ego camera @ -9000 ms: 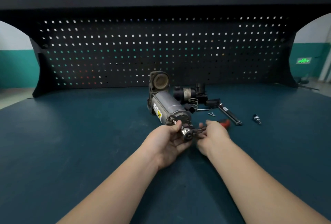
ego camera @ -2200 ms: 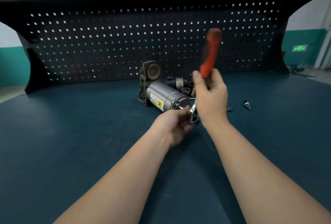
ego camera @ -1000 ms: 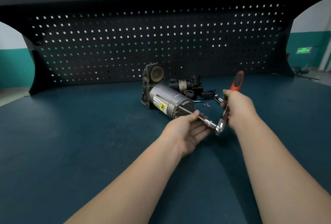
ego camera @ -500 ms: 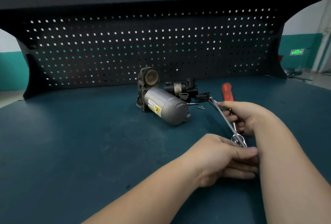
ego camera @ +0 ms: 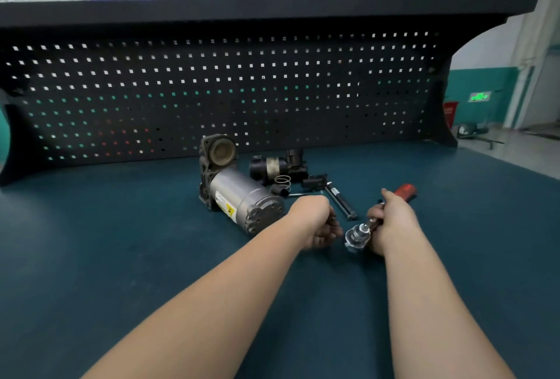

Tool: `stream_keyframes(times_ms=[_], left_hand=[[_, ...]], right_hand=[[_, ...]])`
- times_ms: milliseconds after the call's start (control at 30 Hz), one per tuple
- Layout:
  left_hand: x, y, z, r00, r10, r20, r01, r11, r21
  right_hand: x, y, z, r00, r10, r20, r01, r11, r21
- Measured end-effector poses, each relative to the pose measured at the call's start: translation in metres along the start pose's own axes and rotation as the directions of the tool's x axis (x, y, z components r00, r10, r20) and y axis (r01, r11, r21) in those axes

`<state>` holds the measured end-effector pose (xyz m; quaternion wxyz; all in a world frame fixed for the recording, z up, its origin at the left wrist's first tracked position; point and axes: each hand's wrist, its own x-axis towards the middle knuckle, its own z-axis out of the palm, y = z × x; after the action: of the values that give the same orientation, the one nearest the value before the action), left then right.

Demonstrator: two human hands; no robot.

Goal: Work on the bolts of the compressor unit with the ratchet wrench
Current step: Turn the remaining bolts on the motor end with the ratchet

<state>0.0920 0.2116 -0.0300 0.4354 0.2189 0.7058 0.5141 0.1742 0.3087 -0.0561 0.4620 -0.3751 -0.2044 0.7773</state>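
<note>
Progress looks partial: one long bolt [ego camera: 341, 202] already lies loose on the counter [ego camera: 121, 242] beside the compressor unit [ego camera: 239, 196]. The right hand [ego camera: 391, 221] grips the ratchet wrench [ego camera: 359, 234], its head off the unit. The left hand [ego camera: 315, 224] is curled, possibly around a small part. Any remaining bolts await

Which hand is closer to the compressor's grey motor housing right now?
Left. The left hand sits just off the end cap of the grey motor housing, to its right. The right hand, gripping the ratchet wrench, is farther right.
</note>
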Motion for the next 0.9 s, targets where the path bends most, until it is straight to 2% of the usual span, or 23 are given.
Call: stream_keyframes(times_ms=[200, 267, 367, 433, 467, 500, 533, 567, 600, 633, 667, 700, 767, 833, 900], left_hand=[[0.035, 0.003, 0.019, 0.996, 0.041, -0.081, -0.035, 0.997, 0.066], [0.038, 0.003, 0.021, 0.993, 0.058, -0.098, -0.047, 0.992, 0.116], [0.037, 0.003, 0.019, 0.989, 0.092, -0.118, -0.070, 0.982, 0.175], [0.032, 0.004, 0.014, 0.953, 0.256, -0.163, -0.185, 0.916, 0.357], [0.026, 0.005, 0.010, 0.895, 0.397, -0.202, -0.255, 0.828, 0.500], [0.020, 0.004, 0.004, 0.798, 0.553, -0.238, -0.298, 0.706, 0.642], [0.013, 0.004, -0.003, 0.671, 0.694, -0.261, -0.301, 0.577, 0.759], [0.008, 0.003, -0.011, 0.538, 0.800, -0.264, -0.265, 0.458, 0.849], [0.004, 0.001, -0.020, 0.445, 0.857, -0.260, -0.181, 0.370, 0.911], [0.002, -0.001, -0.029, 0.418, 0.868, -0.269, -0.079, 0.330, 0.941], [0.003, -0.005, -0.037, 0.462, 0.838, -0.290, 0.015, 0.320, 0.947], [0.004, -0.009, -0.045, 0.540, 0.785, -0.305, 0.089, 0.307, 0.948], [0.007, -0.018, -0.056, 0.669, 0.683, -0.292, 0.136, 0.274, 0.952], [0.007, -0.022, -0.061, 0.721, 0.635, -0.277, 0.100, 0.300, 0.949], [0.006, -0.023, -0.064, 0.736, 0.621, -0.270, 0.053, 0.345, 0.937]], right_hand=[[0.006, 0.004, 0.005, 1.000, 0.003, 0.009, -0.002, 0.999, -0.045], [0.007, 0.005, 0.005, 1.000, -0.009, 0.017, 0.012, 0.985, -0.173], [0.009, 0.008, 0.006, 0.997, -0.083, 0.010, 0.078, 0.891, -0.447], [0.009, 0.009, 0.007, 0.990, -0.141, 0.026, 0.132, 0.825, -0.549], [0.009, 0.010, 0.008, 0.987, -0.154, 0.040, 0.148, 0.797, -0.585], [0.010, 0.011, 0.008, 0.986, -0.158, 0.049, 0.154, 0.770, -0.619], [0.011, 0.012, 0.008, 0.986, -0.160, 0.053, 0.155, 0.739, -0.655], [0.012, 0.014, 0.008, 0.985, -0.163, 0.053, 0.153, 0.701, -0.697], [0.014, 0.015, 0.007, 0.984, -0.171, 0.049, 0.149, 0.643, -0.751], [0.016, 0.016, 0.007, 0.981, -0.188, 0.047, 0.147, 0.567, -0.811], [0.017, 0.017, 0.007, 0.978, -0.205, 0.048, 0.145, 0.490, -0.860], [0.017, 0.018, 0.007, 0.974, -0.223, 0.051, 0.144, 0.424, -0.894], [0.013, 0.019, 0.009, 0.969, -0.242, 0.052, 0.130, 0.318, -0.939], [0.008, 0.019, 0.010, 0.965, -0.257, 0.045, 0.101, 0.210, -0.972], [0.001, 0.018, 0.010, 0.956, -0.288, 0.053, 0.099, 0.147, -0.984]])
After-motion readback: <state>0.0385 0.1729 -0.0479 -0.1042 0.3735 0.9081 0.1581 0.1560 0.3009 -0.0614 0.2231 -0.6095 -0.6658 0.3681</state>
